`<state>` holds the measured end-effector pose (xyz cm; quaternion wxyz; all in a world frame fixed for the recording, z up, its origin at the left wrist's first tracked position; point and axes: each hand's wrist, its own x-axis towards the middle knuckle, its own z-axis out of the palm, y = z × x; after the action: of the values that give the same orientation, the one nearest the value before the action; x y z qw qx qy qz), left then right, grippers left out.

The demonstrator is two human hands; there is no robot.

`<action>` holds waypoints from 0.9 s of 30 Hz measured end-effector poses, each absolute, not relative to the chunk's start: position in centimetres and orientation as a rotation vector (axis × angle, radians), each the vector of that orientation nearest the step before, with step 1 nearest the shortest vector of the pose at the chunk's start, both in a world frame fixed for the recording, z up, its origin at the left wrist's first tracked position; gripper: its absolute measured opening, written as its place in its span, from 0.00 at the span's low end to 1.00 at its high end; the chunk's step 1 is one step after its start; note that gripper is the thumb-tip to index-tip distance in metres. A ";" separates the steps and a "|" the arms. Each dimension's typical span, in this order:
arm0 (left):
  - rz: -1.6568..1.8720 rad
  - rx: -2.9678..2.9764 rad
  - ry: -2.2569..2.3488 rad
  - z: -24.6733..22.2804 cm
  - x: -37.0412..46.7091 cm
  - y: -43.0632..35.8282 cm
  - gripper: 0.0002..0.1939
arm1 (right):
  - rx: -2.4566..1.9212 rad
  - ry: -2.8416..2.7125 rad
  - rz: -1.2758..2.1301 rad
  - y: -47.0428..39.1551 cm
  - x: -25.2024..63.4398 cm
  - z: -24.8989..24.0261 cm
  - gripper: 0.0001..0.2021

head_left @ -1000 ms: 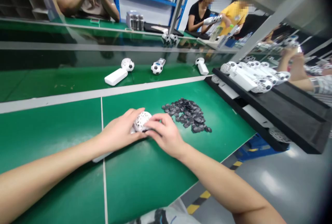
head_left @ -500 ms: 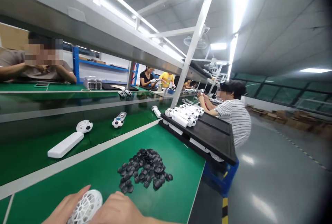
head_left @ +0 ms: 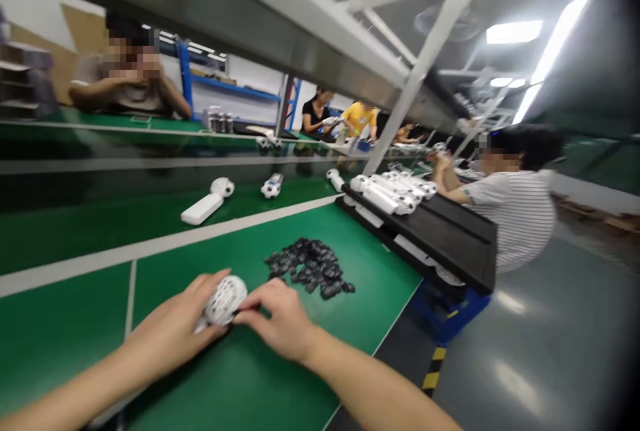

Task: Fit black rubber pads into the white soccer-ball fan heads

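Observation:
My left hand (head_left: 193,311) is wrapped round a white ball-shaped part (head_left: 226,300) with an openwork lattice surface, above the green work surface. On the ball's right side, my right hand (head_left: 273,314) has thumb and fingers pinched together against it; a small dark spot shows at the fingertips, too small to make out. A loose pile of small black pieces (head_left: 313,264) lies just beyond my right hand.
A white handle with a football-patterned head (head_left: 203,208) lies on the belt beyond the pale strip. Black trays (head_left: 450,238) at the right hold several similar items. A person in stripes (head_left: 520,211) sits beyond them; others sit across the line.
The view has shifted, so both hands and forearms now show more fully, higher in the picture. My right hand's pinched fingertips now show at the ball's right side.

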<state>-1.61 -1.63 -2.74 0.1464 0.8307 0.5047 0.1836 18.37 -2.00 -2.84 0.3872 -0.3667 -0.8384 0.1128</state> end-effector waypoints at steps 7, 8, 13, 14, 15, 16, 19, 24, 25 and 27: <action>0.351 2.278 1.468 -0.1 -0.7 -2.1 0.33 | -0.785 -2.025 0.602 -1.7 19.0 -2.1 0.07; 0.346 2.276 1.471 -0.1 -0.6 -2.2 0.33 | -0.777 -2.049 0.592 -1.7 19.1 -2.2 0.08; 0.349 2.255 1.474 0.1 -0.6 -2.3 0.37 | -0.720 -2.282 0.214 -2.3 18.8 -2.1 0.09; 0.349 2.249 1.474 0.1 -0.6 -2.3 0.39 | -0.711 -2.323 0.133 -2.4 18.6 -2.0 0.10; 0.348 2.245 1.471 0.2 -0.6 -2.2 0.40 | -0.708 -2.350 0.072 -2.5 18.5 -2.0 0.10; 0.348 2.245 1.466 0.2 -0.5 -2.2 0.41 | -0.709 -2.360 0.030 -2.5 18.3 -2.0 0.10; 0.346 2.253 1.443 0.2 -0.5 -2.1 0.41 | -0.729 -2.337 0.012 -2.5 17.9 -2.0 0.10; 0.373 2.241 1.425 -0.1 -0.9 -2.0 0.39 | -0.797 -2.253 0.198 -2.2 17.7 -2.4 0.06; 0.382 2.238 1.432 -0.1 -0.9 -2.0 0.38 | -0.824 -2.209 0.261 -2.1 17.7 -2.5 0.04; 0.391 2.232 1.460 -0.2 -0.9 -1.9 0.38 | -0.864 -2.114 0.391 -1.9 17.9 -2.5 0.08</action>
<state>-0.91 -1.91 -0.15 0.2212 0.8076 0.5281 0.1415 17.87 -1.94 -2.52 0.4007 -0.3418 -0.8359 0.1545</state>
